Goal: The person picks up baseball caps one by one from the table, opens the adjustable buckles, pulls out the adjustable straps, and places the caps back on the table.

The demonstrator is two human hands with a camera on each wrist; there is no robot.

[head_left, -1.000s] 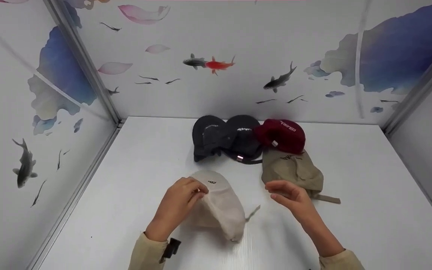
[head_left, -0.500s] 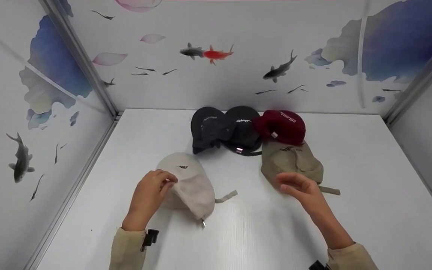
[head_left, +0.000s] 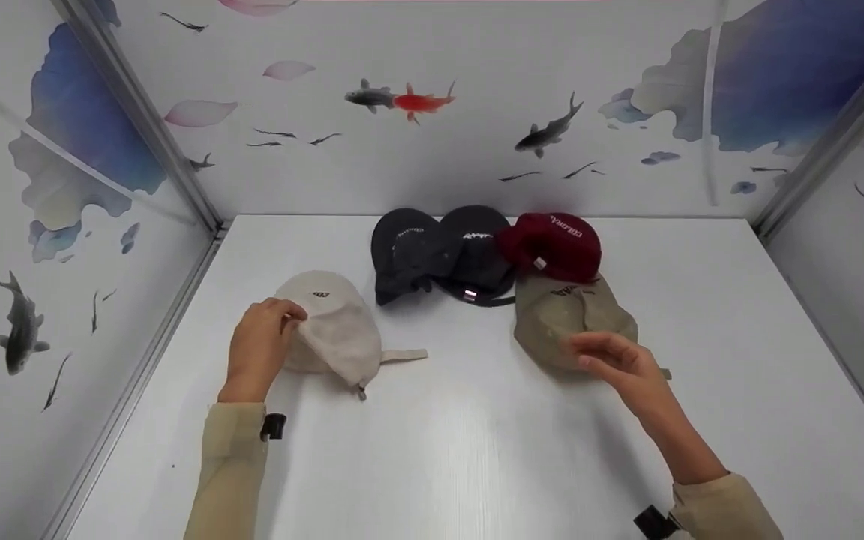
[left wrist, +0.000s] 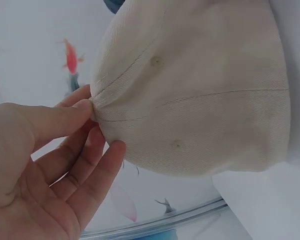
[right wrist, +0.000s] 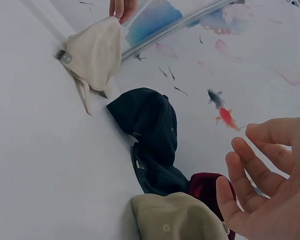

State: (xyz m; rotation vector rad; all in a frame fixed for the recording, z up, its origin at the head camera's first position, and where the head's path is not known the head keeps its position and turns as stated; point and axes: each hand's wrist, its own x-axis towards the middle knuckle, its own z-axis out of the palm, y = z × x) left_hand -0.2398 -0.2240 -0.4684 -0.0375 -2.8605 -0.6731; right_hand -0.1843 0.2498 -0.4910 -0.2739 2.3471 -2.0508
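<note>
Head view has the left hand (head_left: pixel 256 349) at the left part of the white surface (head_left: pixel 417 457), its fingers pinching the cream cap (head_left: pixel 338 337); the left wrist view shows thumb and fingertips together on the top of the crown, the other fingers spread loosely beside it. Whether the cap's lower edge touches the surface I cannot tell. The step in hand looks like setting this cap apart, left of the two dark caps (head_left: pixel 404 251) (head_left: pixel 475 251), the red cap (head_left: pixel 574 244) and the khaki cap (head_left: pixel 548 330). The right hand (head_left: pixel 627 367) hovers by the near edge of the khaki cap, fingers softly bent, thumb apart from them, gripping nothing. The next move probably calls for settling the cream cap rim-down and releasing the crown; pulling away before the pinch is fully loosened could tip the cap or drag it askew.
</note>
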